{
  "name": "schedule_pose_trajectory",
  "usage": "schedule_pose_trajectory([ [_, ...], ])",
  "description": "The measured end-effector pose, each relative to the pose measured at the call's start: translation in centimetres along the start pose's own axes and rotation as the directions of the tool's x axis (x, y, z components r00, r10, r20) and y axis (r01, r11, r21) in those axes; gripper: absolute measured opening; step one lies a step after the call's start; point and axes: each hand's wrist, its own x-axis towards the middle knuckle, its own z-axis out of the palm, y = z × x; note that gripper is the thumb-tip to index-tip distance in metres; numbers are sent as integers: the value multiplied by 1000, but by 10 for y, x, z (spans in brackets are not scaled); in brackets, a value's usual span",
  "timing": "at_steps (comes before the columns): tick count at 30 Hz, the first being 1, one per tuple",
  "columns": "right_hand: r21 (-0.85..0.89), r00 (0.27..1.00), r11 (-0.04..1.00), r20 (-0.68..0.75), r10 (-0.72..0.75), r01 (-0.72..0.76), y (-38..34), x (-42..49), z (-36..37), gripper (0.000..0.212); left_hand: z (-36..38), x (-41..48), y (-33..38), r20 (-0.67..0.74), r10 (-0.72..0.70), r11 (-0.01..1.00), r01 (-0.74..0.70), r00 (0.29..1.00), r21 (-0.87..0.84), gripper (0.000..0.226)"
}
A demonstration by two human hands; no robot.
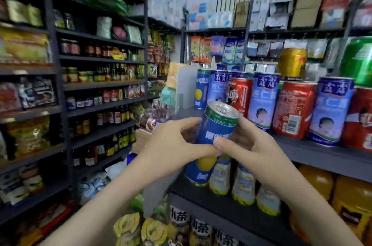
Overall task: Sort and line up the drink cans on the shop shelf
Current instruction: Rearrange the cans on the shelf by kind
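Holding the blue can [214, 141] in both hands, off the shelf, in front of the near left end of the can shelf [314, 153]. Left hand [171, 145] is wrapped around the left side with the thumb across the front; right hand [247, 145] is clamped on the right side, thumb meeting the left one at mid-body. Can is tilted, top leaning right and away, pull tab [221, 109] intact.

Handling, my read: sealed and probably full, so moderately heavy for its size. Rigid thin metal wall, dents if squeezed or dropped. Printed surface is smooth and a bit slippery. Best hold is around the mid-body as now; keep fingers off the tab.

Label: blue body, green band under the rim, white block characters too blurred to read, yellow lemon-like fruit lower down.

Matching blue can [201, 90] stands at the far left of the row. Just right of it, light-blue cans [263, 101] with a face print alternate with red cans [293, 109], one showing a barcode; characters blurred. A gold can [291, 63] is stacked on top, a green can [358, 60] at far right. Lower shelf bottles [187, 223] read "小茶".
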Motion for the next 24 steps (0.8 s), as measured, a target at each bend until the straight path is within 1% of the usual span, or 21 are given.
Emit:
schedule_pose_trajectory([
  [3,33,993,999,-116,-28,32,-3,33,15,46,-31,31,-5,-31,52,998,-52,998,19,30],
  [5,17,980,999,-196,-36,40,-1,50,21,52,-49,56,-9,-43,66,998,-67,997,-15,27],
  [7,-41,963,999,-268,-35,25,2,63,27,54,-64,84,-17,-49,64,996,-67,997,-57,19],
  [8,-80,954,997,-299,-33,9,5,67,28,51,-69,99,-22,-49,55,995,-59,997,-83,17],
  [9,-126,944,992,-328,-34,-8,7,71,30,45,-73,114,-29,-47,50,993,-55,998,-105,19],
  [11,-236,921,970,-386,-44,-52,14,78,31,39,-75,144,-46,-68,40,989,-49,997,-137,32],
  [12,-281,911,957,-409,-47,-77,17,80,32,38,-74,157,-55,-81,35,989,-46,996,-139,31],
  [14,-331,896,937,-442,-47,-114,22,84,31,36,-67,177,-71,-96,31,993,-42,995,-114,18],
  [15,-345,891,929,-452,-42,-132,24,85,31,35,-64,185,-78,-95,29,995,-37,995,-91,16],
  [17,-363,881,918,-471,-34,-159,26,87,30,33,-58,197,-90,-77,13,997,-19,997,-75,18],
  [20,-394,864,899,-502,-37,-191,32,91,28,30,-49,210,-103,-53,13,993,-19,999,-116,14],
  [24,-445,846,867,-531,-52,-226,37,98,27,30,-42,220,-109,-32,34,995,-36,999,-92,21],
])
